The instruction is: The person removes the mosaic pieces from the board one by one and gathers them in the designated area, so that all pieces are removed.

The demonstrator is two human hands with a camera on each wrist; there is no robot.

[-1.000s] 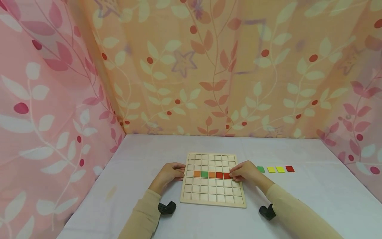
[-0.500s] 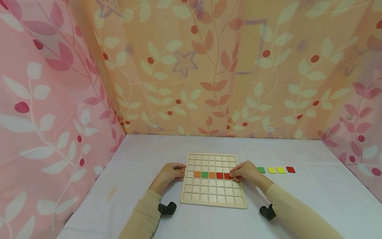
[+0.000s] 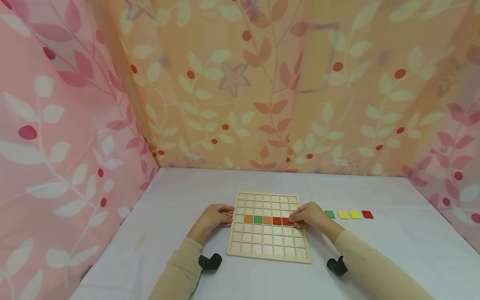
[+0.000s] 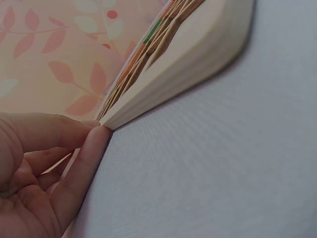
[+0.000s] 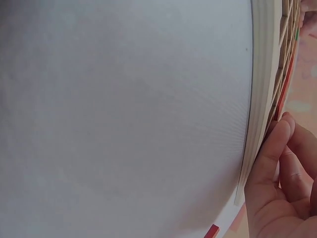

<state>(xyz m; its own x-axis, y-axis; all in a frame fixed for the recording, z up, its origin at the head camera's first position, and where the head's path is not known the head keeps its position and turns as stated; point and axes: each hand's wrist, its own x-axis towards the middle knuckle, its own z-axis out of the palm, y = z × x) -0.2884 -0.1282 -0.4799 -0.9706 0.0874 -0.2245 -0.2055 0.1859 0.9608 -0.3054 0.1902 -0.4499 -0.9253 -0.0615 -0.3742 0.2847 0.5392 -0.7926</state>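
A wooden grid board (image 3: 268, 250) lies on the table, with a row of square tiles set across it: an orange tile (image 3: 249, 218), a green tile (image 3: 258, 219), a second orange tile (image 3: 267, 220), a red tile (image 3: 276, 221) and another red tile (image 3: 286, 222) at the right end. My left hand (image 3: 213, 218) pinches the board's left edge between thumb and forefinger, as the left wrist view shows close up. At the row's right end, my right hand (image 3: 309, 216) has thumb and forefinger together on the last red tile, partly covering it.
To the right of the board lie loose tiles in a line: a green tile (image 3: 329, 214), a yellow tile (image 3: 343, 215), a second yellow tile (image 3: 355, 215) and a red tile (image 3: 367, 214). Patterned cloth (image 3: 240, 104) rises behind the white table (image 3: 180, 187) and at both sides.
Both hands keep their places on the board and tile. The view shifts very slightly; nothing else visibly moves.
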